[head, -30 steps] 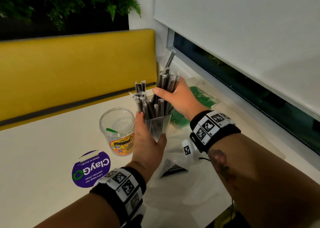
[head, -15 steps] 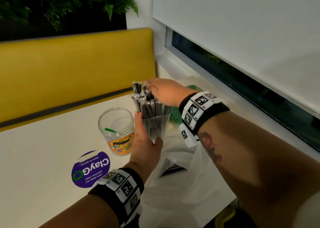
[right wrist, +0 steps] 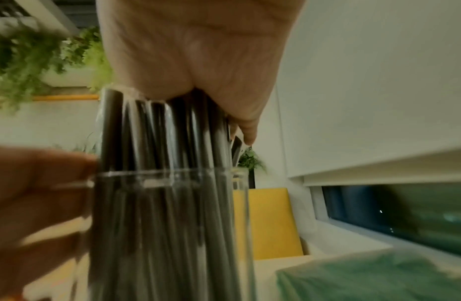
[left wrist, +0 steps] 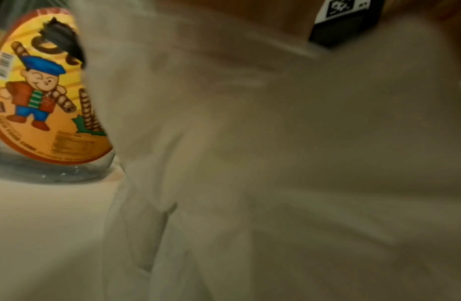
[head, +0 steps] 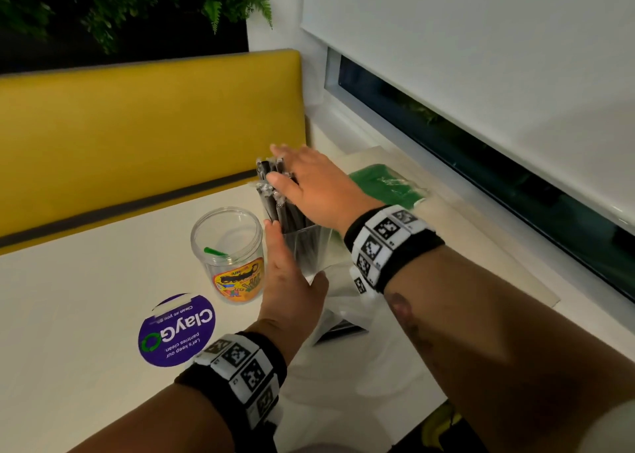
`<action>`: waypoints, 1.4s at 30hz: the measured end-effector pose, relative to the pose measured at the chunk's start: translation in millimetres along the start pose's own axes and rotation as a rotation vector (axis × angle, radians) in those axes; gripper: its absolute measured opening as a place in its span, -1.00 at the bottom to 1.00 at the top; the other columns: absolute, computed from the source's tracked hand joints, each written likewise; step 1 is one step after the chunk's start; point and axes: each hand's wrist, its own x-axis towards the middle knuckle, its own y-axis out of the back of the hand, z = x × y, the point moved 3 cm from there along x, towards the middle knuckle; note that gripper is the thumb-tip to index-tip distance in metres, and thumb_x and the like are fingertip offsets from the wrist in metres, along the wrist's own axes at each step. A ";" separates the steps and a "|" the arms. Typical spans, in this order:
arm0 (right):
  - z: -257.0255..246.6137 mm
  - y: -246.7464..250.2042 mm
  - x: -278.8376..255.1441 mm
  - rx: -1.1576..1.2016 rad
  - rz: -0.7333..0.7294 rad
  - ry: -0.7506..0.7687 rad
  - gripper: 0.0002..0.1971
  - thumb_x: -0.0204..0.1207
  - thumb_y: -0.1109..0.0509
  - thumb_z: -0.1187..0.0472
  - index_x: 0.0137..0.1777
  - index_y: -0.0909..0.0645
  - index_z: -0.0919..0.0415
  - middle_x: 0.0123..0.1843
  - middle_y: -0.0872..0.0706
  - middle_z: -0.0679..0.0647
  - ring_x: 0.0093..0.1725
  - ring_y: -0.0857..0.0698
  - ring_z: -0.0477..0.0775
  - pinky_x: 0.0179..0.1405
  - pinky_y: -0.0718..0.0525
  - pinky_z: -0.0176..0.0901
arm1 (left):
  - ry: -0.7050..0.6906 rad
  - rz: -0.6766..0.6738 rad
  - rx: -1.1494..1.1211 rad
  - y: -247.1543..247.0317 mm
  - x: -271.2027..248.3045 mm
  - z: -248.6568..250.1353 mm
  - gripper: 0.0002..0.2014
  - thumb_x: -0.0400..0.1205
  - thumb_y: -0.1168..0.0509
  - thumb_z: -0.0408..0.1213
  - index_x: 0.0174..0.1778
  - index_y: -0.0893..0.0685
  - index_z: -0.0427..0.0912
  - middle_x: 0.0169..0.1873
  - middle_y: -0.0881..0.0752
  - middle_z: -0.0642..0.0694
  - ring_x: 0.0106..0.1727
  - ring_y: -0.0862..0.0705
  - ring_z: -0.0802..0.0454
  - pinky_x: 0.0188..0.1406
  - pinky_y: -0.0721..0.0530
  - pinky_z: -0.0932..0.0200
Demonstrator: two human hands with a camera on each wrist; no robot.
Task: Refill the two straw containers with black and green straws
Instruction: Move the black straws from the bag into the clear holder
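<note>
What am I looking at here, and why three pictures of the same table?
No machine here: a person works with bare hands and wears cameras. The wide picture comes from the head, the two close ones from the wrists. The left hand holds a clear container upright; the right hand presses flat on the black straws standing in it. Beside it, on the white table, stands a labelled plastic jar with one green straw inside. A pack of green straws lies to the right.

Clear container (head: pixel 311 251) full of upright black straws (head: pixel 275 206), labelled jar (head: pixel 239 278) alongside holding 1 green straw (head: pixel 214 251)
</note>
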 end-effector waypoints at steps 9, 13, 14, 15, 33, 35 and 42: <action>-11.6 36.2 -97.9 0.503 -0.098 -0.082 -0.80 0.67 -0.27 0.23 -0.10 -0.72 0.15 -0.21 -0.79 -0.01 -0.23 -0.76 -0.14 -0.22 -0.71 -0.29 | -0.067 0.101 0.113 27.1 -27.1 -11.9 -0.58 0.38 -0.55 -0.33 0.08 -0.52 -0.18 -0.03 -0.57 -0.04 0.00 -0.60 -0.11 -0.06 -0.57 0.09; -2.2 -72.3 -139.5 -0.008 -0.683 -0.065 -0.77 0.60 -0.33 0.24 0.09 -0.72 0.38 0.04 -0.78 0.31 -0.06 -0.68 0.22 -0.04 -0.54 -0.11 | -0.052 -0.207 0.345 8.1 -35.7 -35.4 -0.27 0.20 -0.42 0.10 0.25 -0.59 -0.24 0.12 -0.60 -0.10 0.17 -0.55 -0.12 0.18 -0.51 0.10; 3.8 -94.3 -147.4 -0.089 -0.610 -0.078 -0.76 0.61 -0.34 0.24 0.15 -0.71 0.38 0.12 -0.76 0.32 0.01 -0.67 0.21 0.07 -0.55 -0.03 | -0.060 -0.312 0.447 1.1 -36.6 -41.7 -0.09 0.18 -0.41 0.11 0.43 -0.49 -0.29 0.28 -0.56 -0.17 0.31 -0.52 -0.16 0.35 -0.47 0.09; 8.7 -112.0 -154.6 -0.136 -0.507 -0.057 -0.74 0.61 -0.36 0.25 0.21 -0.70 0.37 0.16 -0.75 0.31 0.09 -0.69 0.25 0.20 -0.58 0.06 | -0.062 -0.416 0.552 -5.6 -38.7 -49.2 0.02 0.19 -0.41 0.09 0.56 -0.33 -0.33 0.41 -0.49 -0.23 0.44 -0.46 -0.20 0.50 -0.41 0.06; 22.7 -134.8 -168.7 -0.109 0.128 0.138 -0.66 0.77 -0.11 0.08 0.18 -0.66 0.27 0.08 -0.70 0.19 0.03 -0.63 0.17 0.11 -0.62 0.02 | 0.129 -0.706 0.451 4.3 -7.4 -37.5 -0.71 0.64 -0.22 -0.45 0.21 -0.69 -0.15 0.06 -0.74 -0.13 0.14 -0.68 -0.12 0.00 -0.44 0.24; 25.6 -138.3 -169.3 -0.122 0.143 0.082 -0.74 0.71 -0.21 0.15 0.19 -0.63 0.29 0.07 -0.68 0.20 -0.02 -0.63 0.18 0.05 -0.65 0.03 | 0.190 -0.753 0.395 6.0 -7.6 -27.3 -0.76 0.64 -0.23 -0.40 0.15 -0.70 -0.11 -0.01 -0.71 -0.07 0.08 -0.67 -0.09 -0.01 -0.45 0.22; 29.6 -128.8 -164.2 -0.136 0.176 0.212 -0.92 0.42 -0.34 0.24 -0.22 -0.62 0.24 -0.26 -0.64 0.18 -0.20 -0.51 0.21 -0.06 -0.54 0.05 | 0.577 -0.631 -0.024 7.2 -7.5 -34.0 -0.58 0.31 -0.43 -0.36 0.11 -0.70 -0.10 -0.06 -0.81 -0.32 -0.01 -0.80 -0.32 0.07 -0.76 -0.37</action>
